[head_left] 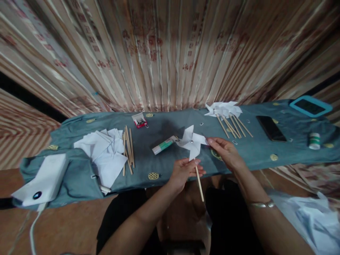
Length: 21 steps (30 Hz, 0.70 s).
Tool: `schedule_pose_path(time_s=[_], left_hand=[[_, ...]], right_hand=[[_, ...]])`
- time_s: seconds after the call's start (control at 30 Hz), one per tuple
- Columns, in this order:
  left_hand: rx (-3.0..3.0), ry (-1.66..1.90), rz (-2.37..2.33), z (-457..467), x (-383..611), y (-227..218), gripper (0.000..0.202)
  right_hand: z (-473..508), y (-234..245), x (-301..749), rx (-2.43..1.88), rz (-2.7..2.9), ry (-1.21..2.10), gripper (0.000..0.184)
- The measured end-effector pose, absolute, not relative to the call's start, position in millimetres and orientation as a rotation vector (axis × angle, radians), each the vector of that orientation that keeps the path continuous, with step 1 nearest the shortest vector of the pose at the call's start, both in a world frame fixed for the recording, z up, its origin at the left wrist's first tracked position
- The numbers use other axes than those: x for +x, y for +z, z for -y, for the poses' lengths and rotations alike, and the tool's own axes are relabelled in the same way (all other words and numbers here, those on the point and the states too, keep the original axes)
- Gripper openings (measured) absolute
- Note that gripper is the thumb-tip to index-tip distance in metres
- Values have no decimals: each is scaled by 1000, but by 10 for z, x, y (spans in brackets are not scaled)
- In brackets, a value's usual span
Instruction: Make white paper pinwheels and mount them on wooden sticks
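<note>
A white paper pinwheel [191,142] on a wooden stick [199,183] hangs over the front edge of a narrow table under a blue-grey cloth [255,150]. My left hand [184,170] is closed round the stick just below the paper. My right hand [225,152] pinches the tip of the pinwheel's right blade. A green and white glue stick [164,145] lies on the cloth just left of the pinwheel.
Finished pinwheels [225,112] on sticks lie at the back right. White paper squares [105,152] and loose sticks [128,148] sit at the left, a small red box [140,120] behind them. A phone [271,128], a blue-framed tablet [310,105] and a white device [44,179] also lie here.
</note>
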<state>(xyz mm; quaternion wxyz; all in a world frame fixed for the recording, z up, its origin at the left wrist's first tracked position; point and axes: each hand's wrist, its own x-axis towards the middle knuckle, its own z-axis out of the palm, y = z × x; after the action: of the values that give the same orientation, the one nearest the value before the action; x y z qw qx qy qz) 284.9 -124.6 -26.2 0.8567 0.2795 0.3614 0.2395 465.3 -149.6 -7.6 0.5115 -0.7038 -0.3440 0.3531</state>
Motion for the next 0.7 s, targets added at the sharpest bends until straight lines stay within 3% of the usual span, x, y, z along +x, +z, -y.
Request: schedule_pose_path(time_s=[0.13, 0.4, 0.7], left_hand=[[606, 649, -762, 1031, 2897, -143, 55], [660, 782, -758, 867, 2977, -112, 49], [676, 770, -778, 895, 3004, -143, 47]], right_hand=[[1572, -39, 4603, -1725, 1005, 929, 54], [1655, -163, 4340, -1530, 1377, 1525, 46], [1592, -180, 4380, -1498, 1334, 1528, 48]])
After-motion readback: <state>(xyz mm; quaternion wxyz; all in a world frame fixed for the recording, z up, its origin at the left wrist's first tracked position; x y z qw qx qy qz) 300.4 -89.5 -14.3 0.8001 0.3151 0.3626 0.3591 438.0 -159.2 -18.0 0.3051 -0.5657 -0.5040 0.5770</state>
